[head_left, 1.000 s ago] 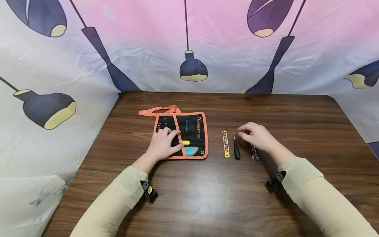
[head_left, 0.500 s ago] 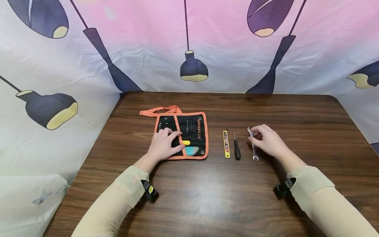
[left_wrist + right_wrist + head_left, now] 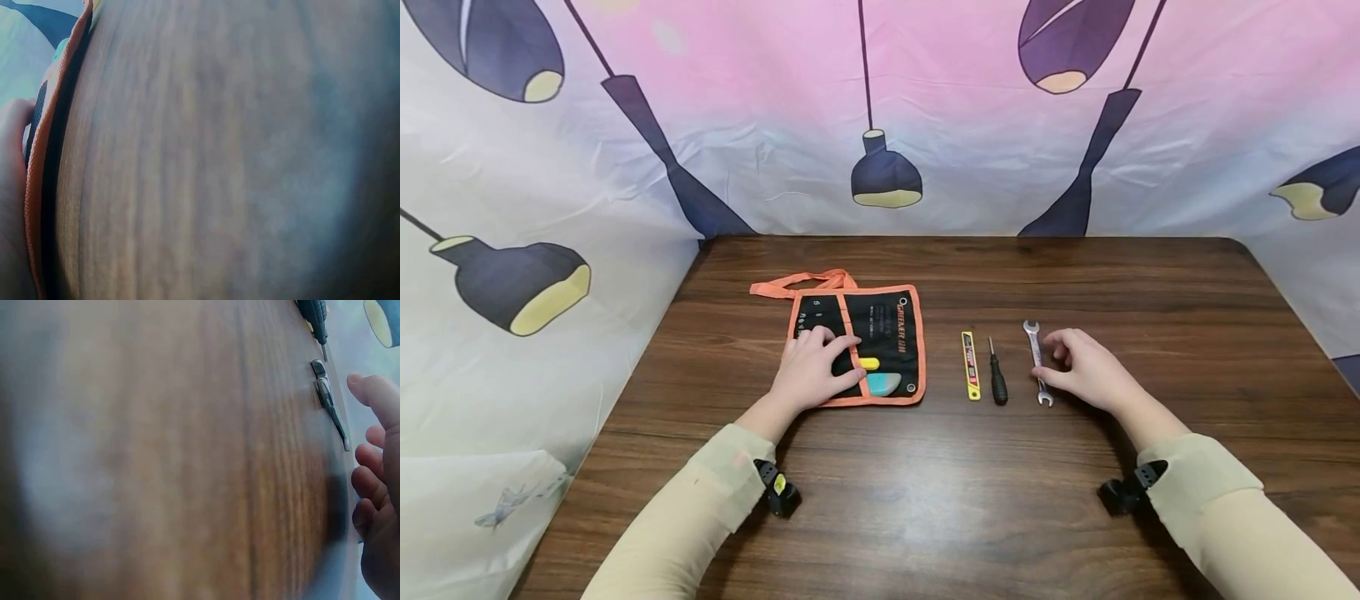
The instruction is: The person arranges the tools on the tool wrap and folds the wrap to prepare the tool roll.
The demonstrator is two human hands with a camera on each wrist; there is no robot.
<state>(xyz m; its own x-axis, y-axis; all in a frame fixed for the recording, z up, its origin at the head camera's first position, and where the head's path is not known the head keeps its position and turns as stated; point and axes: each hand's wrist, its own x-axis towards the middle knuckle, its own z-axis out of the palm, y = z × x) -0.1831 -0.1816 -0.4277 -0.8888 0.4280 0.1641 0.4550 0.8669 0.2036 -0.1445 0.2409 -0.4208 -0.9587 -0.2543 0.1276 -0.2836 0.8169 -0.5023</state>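
My left hand (image 3: 808, 368) rests on the left part of a black tool pouch (image 3: 891, 333) with orange trim, its fingers relaxed. A teal, grey-tipped handle (image 3: 883, 383) and a yellow handle (image 3: 868, 363) stick out of the pouch pocket beside the thumb. In the left wrist view the pouch's orange edge (image 3: 37, 169) lies close to the hand. A double open-end wrench (image 3: 1037, 358) lies on the table, just left of my right hand (image 3: 1092, 371). That hand's fingers are loosely curled and hold nothing; the right wrist view shows a gap between thumb and wrench (image 3: 328, 400).
Left of the wrench lies a small screwdriver (image 3: 998, 385) with a black handle. Beside it is a slim yellow strip (image 3: 971, 367) with a printed label. An orange strap (image 3: 805, 282) trails from the pouch's top. A printed cloth (image 3: 790, 167) hangs behind the table.
My right hand has drawn back to the right and toward me, off the wrench, which now shows at full length. The left hand has stayed on the pouch.
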